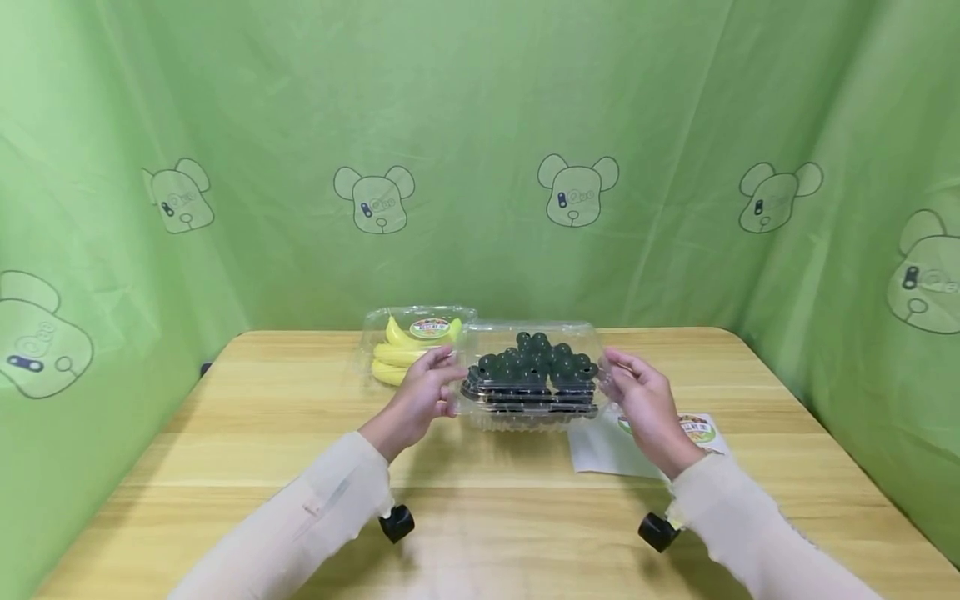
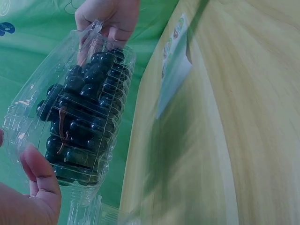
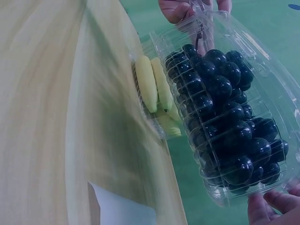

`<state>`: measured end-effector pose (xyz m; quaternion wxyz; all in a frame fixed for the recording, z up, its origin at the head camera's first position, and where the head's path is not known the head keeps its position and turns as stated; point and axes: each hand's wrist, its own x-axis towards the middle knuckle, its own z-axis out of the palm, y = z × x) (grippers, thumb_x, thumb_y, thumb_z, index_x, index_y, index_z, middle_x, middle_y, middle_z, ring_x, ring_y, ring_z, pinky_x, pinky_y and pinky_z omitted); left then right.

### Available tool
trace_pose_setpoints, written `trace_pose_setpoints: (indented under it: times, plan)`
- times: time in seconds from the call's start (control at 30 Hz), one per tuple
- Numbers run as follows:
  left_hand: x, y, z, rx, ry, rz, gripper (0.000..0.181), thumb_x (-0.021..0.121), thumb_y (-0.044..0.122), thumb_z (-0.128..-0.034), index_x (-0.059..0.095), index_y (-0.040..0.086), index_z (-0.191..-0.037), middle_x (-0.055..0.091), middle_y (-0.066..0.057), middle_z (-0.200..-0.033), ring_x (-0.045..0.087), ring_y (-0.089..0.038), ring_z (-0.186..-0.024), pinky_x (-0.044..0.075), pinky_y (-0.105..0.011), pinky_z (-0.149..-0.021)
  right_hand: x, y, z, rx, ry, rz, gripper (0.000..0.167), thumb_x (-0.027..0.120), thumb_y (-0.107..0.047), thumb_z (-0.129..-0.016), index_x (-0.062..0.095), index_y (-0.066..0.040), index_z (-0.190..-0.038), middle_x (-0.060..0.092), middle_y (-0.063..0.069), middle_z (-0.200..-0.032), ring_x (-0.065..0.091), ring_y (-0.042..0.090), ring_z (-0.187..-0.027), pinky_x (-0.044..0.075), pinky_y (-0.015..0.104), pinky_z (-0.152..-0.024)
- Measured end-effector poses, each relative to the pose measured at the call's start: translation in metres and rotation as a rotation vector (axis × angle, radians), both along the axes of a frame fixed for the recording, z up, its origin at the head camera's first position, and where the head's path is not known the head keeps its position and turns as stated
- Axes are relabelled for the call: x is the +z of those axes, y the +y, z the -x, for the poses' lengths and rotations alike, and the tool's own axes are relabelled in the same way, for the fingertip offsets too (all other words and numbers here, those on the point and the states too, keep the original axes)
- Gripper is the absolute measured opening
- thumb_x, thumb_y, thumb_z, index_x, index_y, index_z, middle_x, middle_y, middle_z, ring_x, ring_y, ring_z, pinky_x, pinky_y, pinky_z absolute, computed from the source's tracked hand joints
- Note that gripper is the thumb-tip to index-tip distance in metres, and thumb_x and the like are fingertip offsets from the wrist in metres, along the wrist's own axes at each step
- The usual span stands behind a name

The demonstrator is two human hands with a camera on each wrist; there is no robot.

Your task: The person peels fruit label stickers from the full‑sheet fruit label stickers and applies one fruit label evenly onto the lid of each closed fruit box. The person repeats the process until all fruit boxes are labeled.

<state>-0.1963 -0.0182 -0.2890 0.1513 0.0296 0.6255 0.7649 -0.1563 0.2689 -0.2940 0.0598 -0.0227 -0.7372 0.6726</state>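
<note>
A clear plastic clamshell box (image 1: 517,423) filled with dark grapes (image 1: 534,364) is held up off the table between both hands. My left hand (image 1: 420,390) grips its left end, with thumb and fingers on the plastic. At the opposite end, my right hand (image 1: 647,404) pinches the box's edge. In the left wrist view, a brown stem (image 2: 62,124) shows among the grapes. The lid (image 3: 269,56) lies over the fruit; whether it is latched I cannot tell.
Behind the left hand, a second clear box with yellow bananas (image 1: 401,356) bears a round label (image 1: 431,328). A white sheet with round stickers (image 1: 611,450) lies on the wooden table (image 1: 517,533) below the right hand. Green curtains (image 1: 480,100) enclose the back and sides.
</note>
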Motion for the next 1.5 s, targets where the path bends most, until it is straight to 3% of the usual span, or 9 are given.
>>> trace_pose_setpoints:
  times: [0.13, 0.37, 0.67, 1.5]
  plan:
    - [-0.001, -0.004, -0.005, -0.002, 0.011, 0.019, 0.065, 0.057, 0.004, -0.0927, 0.026, 0.0, -0.15, 0.031, -0.019, -0.151, 0.044, -0.007, -0.055, 0.045, -0.02, -0.047, -0.002, -0.002, -0.004, 0.011, 0.009, -0.004, 0.044, 0.033, -0.002, -0.103, 0.029, 0.008, -0.145, 0.034, 0.026, -0.148, 0.042, 0.028, -0.132, 0.039, 0.025, -0.104]
    - [-0.002, -0.01, -0.014, -0.005, 0.034, 0.062, 0.065, 0.057, 0.004, -0.0915, 0.026, -0.004, -0.148, 0.031, -0.023, -0.15, 0.043, -0.007, -0.056, 0.045, -0.02, -0.048, -0.005, -0.004, -0.011, 0.027, 0.042, -0.024, 0.043, 0.036, -0.003, -0.103, 0.031, 0.01, -0.143, 0.036, 0.029, -0.146, 0.053, 0.004, -0.112, 0.042, 0.022, -0.1]
    - [-0.005, -0.018, -0.023, -0.015, 0.037, 0.067, 0.065, 0.056, 0.005, -0.0914, 0.026, -0.004, -0.148, 0.032, -0.023, -0.148, 0.045, -0.008, -0.056, 0.045, -0.02, -0.049, -0.007, -0.009, -0.018, 0.036, 0.074, -0.051, 0.041, 0.037, -0.002, -0.102, 0.035, 0.013, -0.14, 0.039, 0.03, -0.143, 0.054, -0.003, -0.106, 0.044, 0.018, -0.096]
    - [-0.019, -0.038, -0.045, -0.017, -0.012, 0.103, 0.065, 0.058, 0.003, -0.0888, 0.029, -0.004, -0.146, 0.033, -0.022, -0.146, 0.044, -0.008, -0.056, 0.044, -0.021, -0.048, -0.025, -0.021, -0.034, 0.065, 0.009, -0.05, 0.038, 0.038, -0.004, -0.103, 0.04, 0.012, -0.137, 0.042, 0.031, -0.139, 0.058, -0.002, -0.1, 0.049, 0.019, -0.09]
